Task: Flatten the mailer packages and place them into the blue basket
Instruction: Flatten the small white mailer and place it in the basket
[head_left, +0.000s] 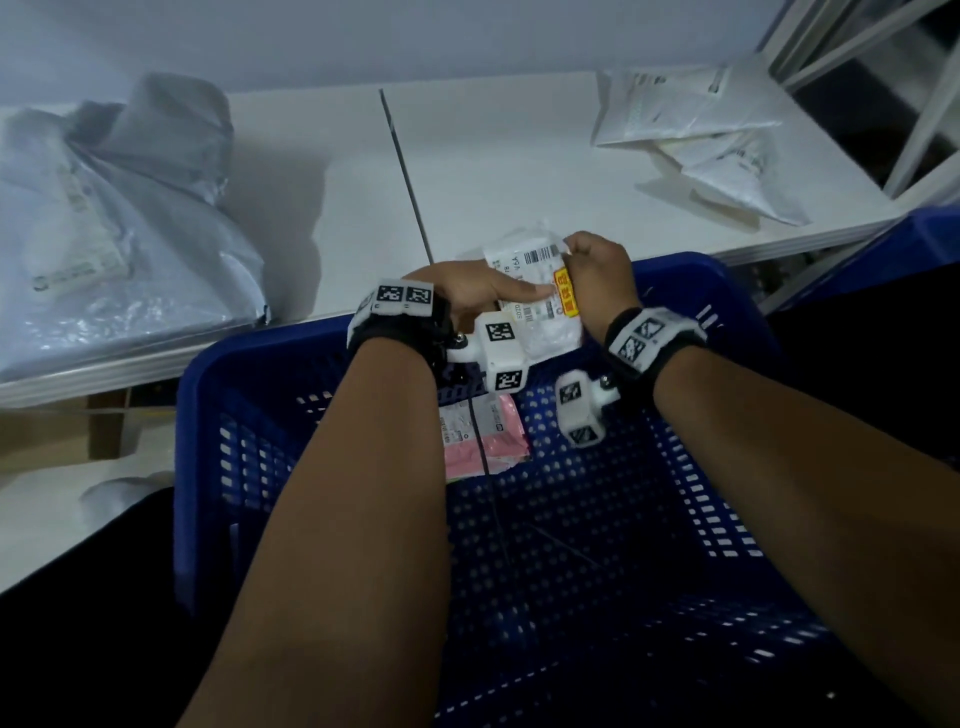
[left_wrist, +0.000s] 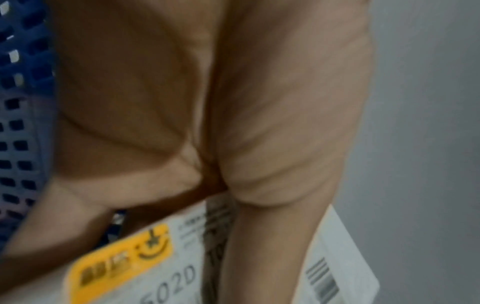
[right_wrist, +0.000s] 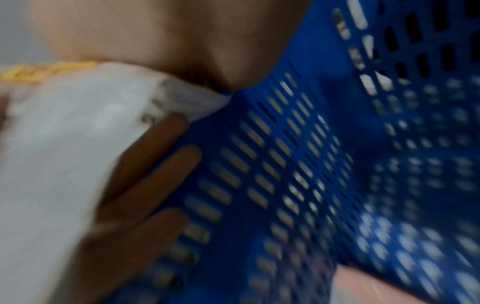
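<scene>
Nearest of all, the blue basket (head_left: 218, 467) is seen with one pink mailer (head_left: 485, 436) already lying flat on its floor, so a first package looks done. Just above the basket's far rim, a small white mailer (head_left: 540, 296) with a barcode label and a yellow sticker is gripped between both hands. The left hand (head_left: 467, 291) is clamped on its near-left side, thumb laid across the label, fingers tucked under the back as shown in the right wrist view. The right hand (head_left: 597, 275) is closed on the right edge, the top corner pinched. The mailer is held in the air, not yet in the basket; by the look of it, it is being pressed flat or is about to be lowered. Further out, on the table (head_left: 493, 171), more work is waiting: a big puffy grey mailer (head_left: 114, 234) at the far left, and a loose heap of white mailers (head_left: 691, 135) at the far right, all untouched.
</scene>
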